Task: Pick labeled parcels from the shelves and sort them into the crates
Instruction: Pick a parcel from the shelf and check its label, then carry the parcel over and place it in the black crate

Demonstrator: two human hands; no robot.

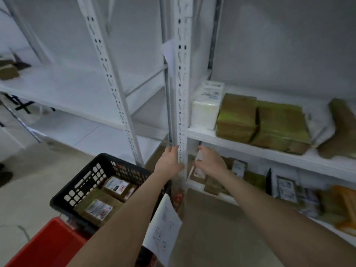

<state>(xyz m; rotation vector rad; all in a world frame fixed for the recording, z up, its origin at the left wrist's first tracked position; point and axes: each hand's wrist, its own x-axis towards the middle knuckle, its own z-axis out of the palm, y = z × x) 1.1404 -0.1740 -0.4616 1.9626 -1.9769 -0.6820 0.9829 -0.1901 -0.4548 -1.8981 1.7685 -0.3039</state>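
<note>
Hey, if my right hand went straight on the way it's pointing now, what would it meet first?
The small pale flat parcel at the front of the white lower shelf. The right hand seems to pinch it, though blur leaves that unsure.

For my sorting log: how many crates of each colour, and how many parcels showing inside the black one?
Black perforated plastic crate: 1
Red plastic crate: 1
Brown labelled cardboard parcels showing in the black crate: 2
Total: 4

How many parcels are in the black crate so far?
2 parcels: one toward the far side of the black crate, one nearer the red crate. The left arm covers part of it, so more may be hidden.
</note>
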